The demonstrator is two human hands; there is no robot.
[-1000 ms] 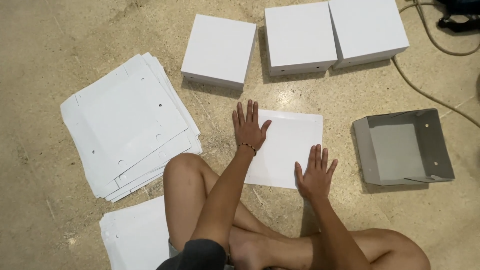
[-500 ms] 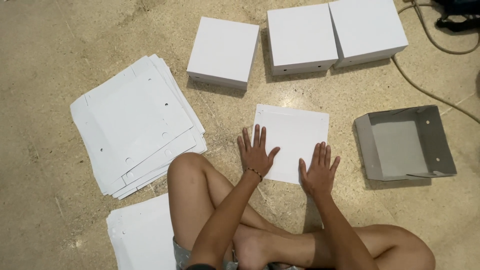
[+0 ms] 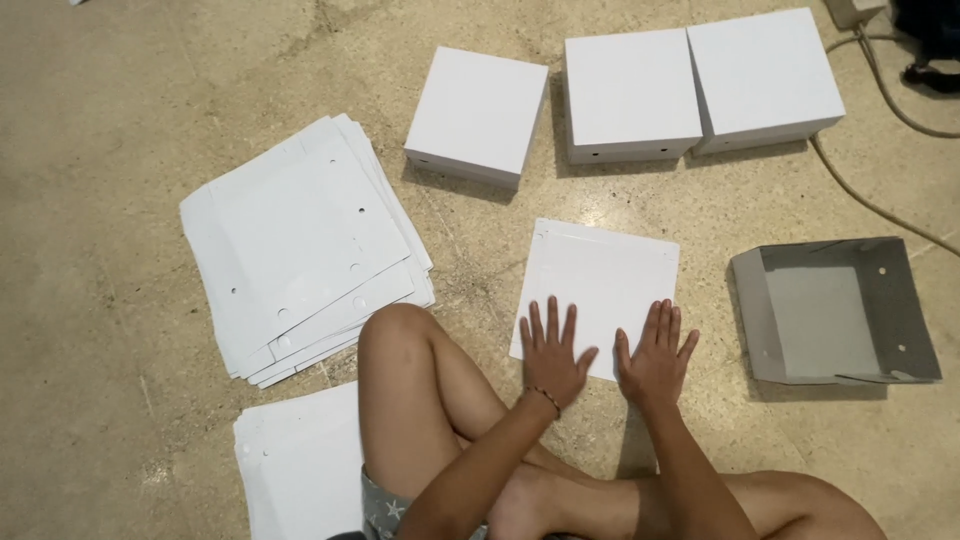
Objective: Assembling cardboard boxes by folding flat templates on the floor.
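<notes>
I am seeing the left hand [image 3: 551,357] and right hand [image 3: 655,358] lying flat, fingers spread, gripping nothing, both pressing the near edge of a white cardboard sheet [image 3: 603,280] on the floor [image 3: 120,120]. The sheet is lying almost square, slightly tilted. An open grey box [image 3: 835,310] is sitting empty to its right. A stack of flat sheets [image 3: 300,250] is lying left. Three closed white boxes [image 3: 630,90] are standing farther off.

I see both hands [image 3: 600,360] flat on a sheet [image 3: 600,285]; stack [image 3: 300,255] to its left, tray [image 3: 835,310] right, three boxes [image 3: 630,95] beyond.
</notes>
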